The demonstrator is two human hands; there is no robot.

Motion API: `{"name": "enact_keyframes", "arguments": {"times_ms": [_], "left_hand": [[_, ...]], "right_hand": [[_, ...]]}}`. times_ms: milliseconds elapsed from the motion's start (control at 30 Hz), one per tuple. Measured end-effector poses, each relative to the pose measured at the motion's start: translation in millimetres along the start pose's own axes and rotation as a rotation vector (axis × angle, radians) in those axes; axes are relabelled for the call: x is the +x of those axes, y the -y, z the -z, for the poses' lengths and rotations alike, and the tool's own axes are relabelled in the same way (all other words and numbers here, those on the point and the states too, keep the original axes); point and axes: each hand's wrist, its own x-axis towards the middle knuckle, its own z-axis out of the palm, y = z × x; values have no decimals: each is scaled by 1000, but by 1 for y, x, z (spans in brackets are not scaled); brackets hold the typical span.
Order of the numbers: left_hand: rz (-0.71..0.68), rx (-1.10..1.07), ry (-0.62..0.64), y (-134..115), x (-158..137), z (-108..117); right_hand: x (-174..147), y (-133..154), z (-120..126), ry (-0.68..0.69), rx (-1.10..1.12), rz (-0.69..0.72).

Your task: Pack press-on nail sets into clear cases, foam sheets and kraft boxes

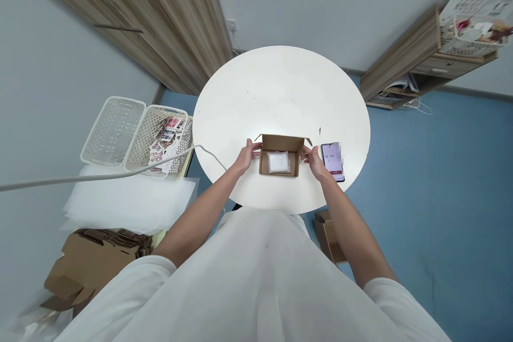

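A small brown cardboard box [264,166] sits on the white round table, its lid raised at the far side and its side flaps angled outward. Inside lies a white packet in clear wrapping [278,162]. My left hand [247,156] is at the box's left side, thumb up near the lid flap and fingers against the side. At the opposite side, my right hand [314,160] has its fingers curled against the box near the right flap. Part of the fingers on both hands is hidden by the cardboard.
A phone [333,162] showing a timer lies right of my right hand. A white cable [168,158] crosses from the left onto the table [280,80]. White baskets [114,131], plastic sheets [128,200] and flat cardboard [94,264] are at left. An open carton [329,235] stands below right.
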Motion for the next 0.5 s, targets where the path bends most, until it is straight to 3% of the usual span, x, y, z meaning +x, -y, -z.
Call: {"name": "enact_keyframes", "arguments": {"times_ms": [233,400,500], "left_hand": [[51,12,86,9,-23,7],[68,23,186,7,-34,4],[84,125,109,13,-37,-3]], "right_hand": [[-25,-11,-5,61,226,-79],[-40,-5,-12,50,194,-91],[-44,-7,-20,-33,77,-85]]}}
